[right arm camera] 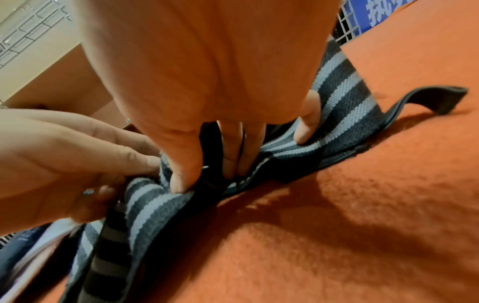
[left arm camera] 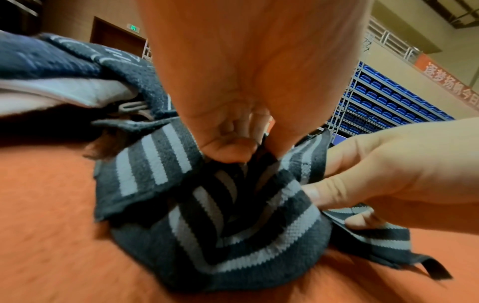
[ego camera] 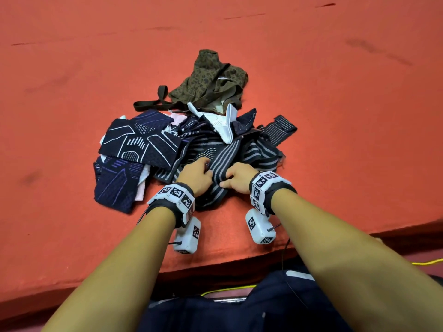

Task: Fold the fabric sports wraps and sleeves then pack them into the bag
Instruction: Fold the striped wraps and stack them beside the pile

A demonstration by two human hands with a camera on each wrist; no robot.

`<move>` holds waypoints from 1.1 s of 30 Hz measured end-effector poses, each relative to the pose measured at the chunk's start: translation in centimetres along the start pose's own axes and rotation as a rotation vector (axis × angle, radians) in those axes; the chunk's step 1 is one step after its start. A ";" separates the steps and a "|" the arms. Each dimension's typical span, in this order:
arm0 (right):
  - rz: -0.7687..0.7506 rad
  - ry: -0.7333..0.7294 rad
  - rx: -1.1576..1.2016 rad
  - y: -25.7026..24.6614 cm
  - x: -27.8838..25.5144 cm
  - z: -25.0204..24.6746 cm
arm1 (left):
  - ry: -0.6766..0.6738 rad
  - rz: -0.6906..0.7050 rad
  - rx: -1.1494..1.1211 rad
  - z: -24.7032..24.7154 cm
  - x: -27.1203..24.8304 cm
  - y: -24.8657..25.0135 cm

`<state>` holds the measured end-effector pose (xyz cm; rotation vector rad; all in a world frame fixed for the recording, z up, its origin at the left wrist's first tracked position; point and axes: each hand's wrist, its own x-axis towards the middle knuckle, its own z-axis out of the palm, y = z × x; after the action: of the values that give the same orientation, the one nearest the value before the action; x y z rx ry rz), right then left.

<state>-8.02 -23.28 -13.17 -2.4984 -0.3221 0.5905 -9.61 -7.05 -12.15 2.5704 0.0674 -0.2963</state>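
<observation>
While both hands work at the near edge of the fabric pile on the red felt surface [ego camera: 72, 92], the left hand [ego camera: 195, 174] and right hand [ego camera: 239, 177] each pinch the grey-striped elastic wrap [ego camera: 221, 164]. Beyond the pile lies the leopard-print drawstring bag [ego camera: 211, 82].

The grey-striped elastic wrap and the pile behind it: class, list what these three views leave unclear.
- Grey-striped elastic wrap: its length, head view, tangled in the pile.
- Left hand fingertips: left wrist view, buried in folds.
- Olive patterned fabric bag: contents, head view, crumpled.
</observation>
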 end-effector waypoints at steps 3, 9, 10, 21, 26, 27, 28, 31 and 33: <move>0.074 -0.025 0.057 0.1 0.3 -0.1 | -0.003 0.008 0.027 -0.2 -0.2 0.1; 0.096 0.154 0.600 0.0 0.1 -1.8 | -0.008 0.062 0.004 -0.7 -1.1 0.5; 0.130 0.211 0.642 0.0 0.3 -2.2 | -0.030 0.068 0.016 -0.8 -1.3 0.4; 0.260 0.319 0.452 1.9 0.4 -1.8 | -0.148 0.106 0.100 -0.1 -2.2 -0.4; 0.236 0.270 0.367 1.8 -1.0 -0.4 | -0.097 0.150 0.014 0.5 -1.9 -0.2; 0.215 0.247 0.354 1.6 -1.1 0.1 | -0.073 0.172 -0.038 0.5 -1.8 0.0; 0.202 0.220 0.337 1.5 -1.3 0.6 | -0.045 0.185 -0.088 0.6 -1.8 0.3; 0.212 0.174 0.247 1.5 -1.3 2.3 | 0.001 0.171 -0.113 1.0 -1.4 0.9; 0.235 0.180 0.239 1.6 -1.1 2.8 | 0.018 0.164 -0.107 1.2 -0.7 0.9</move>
<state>-10.11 -23.71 -15.82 -2.3490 0.1069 0.4594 -10.48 -8.50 -12.53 2.4547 -0.1173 -0.2016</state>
